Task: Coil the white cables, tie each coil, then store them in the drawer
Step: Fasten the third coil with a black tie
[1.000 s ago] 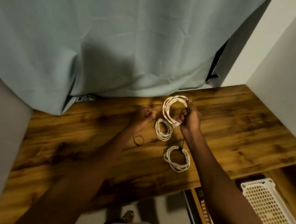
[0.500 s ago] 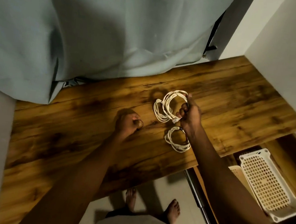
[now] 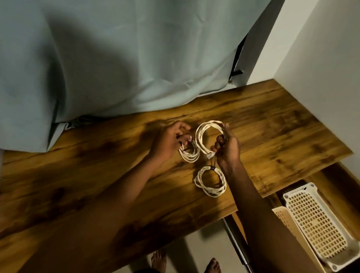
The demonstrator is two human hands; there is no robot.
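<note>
The untied white cable coil (image 3: 207, 136) was held upright just above the wooden desktop (image 3: 285, 133), its loop plane roughly vertical and facing the viewer, its longer axis running from a connector end at lower right toward the curtain (image 3: 117, 42). The right hand (image 3: 228, 148) gripped the gathered strands on the loop's right side, fingers curled round them. The cable looked light, springy and smooth; the turns would probably fan apart if released, so the crossing where strands bunch was the sound place to hold. The left hand (image 3: 170, 139) pinched a small black tie (image 3: 185, 139) over a second coil (image 3: 189, 155) lying flat. A third coil (image 3: 211, 182), already banded, lay flat near the desk edge. The open drawer (image 3: 335, 180) to the right held perforated plastic baskets (image 3: 318, 224).
</note>
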